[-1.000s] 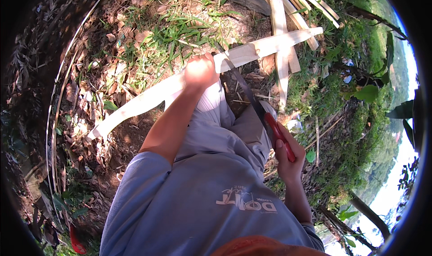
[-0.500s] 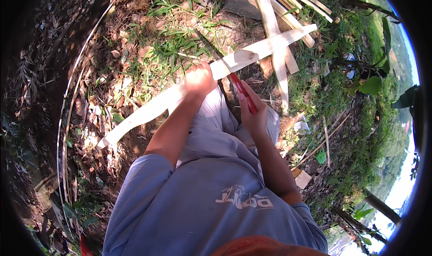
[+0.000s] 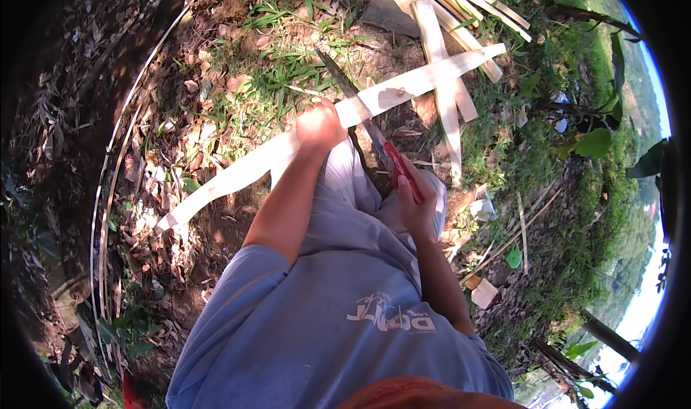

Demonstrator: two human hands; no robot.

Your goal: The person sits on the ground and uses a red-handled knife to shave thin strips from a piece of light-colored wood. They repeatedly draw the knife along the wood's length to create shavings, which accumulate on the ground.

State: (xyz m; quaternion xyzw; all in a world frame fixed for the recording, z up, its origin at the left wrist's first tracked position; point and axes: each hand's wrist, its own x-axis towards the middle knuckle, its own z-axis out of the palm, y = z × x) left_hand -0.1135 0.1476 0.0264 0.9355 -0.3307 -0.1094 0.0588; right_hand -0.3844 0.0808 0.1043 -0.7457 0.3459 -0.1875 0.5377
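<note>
A long pale wooden board (image 3: pixel 410 82) slants from lower left to upper right in front of my knees. My left hand (image 3: pixel 321 126) is closed around it near its middle and holds it down. In my right hand (image 3: pixel 419 202) is the red handle of a hand saw (image 3: pixel 378 137), with the fingers wrapped round it. The saw's narrow metal blade crosses the board just right of my left hand, and its tip sticks out past the far edge. How deep the blade sits in the wood, I cannot tell.
Under the board's right end lies a crossing wooden slat (image 3: pixel 448 114). More pale strips (image 3: pixel 468 6) are piled at the far right, beside a flat grey stone (image 3: pixel 389 13). Long thin canes (image 3: pixel 119 150) curve along the left. Leaf litter and grass cover the ground.
My right hand has pulled the saw back toward my body and slightly right. More blade now shows between the board and the red handle. My left hand and the board have barely moved.
</note>
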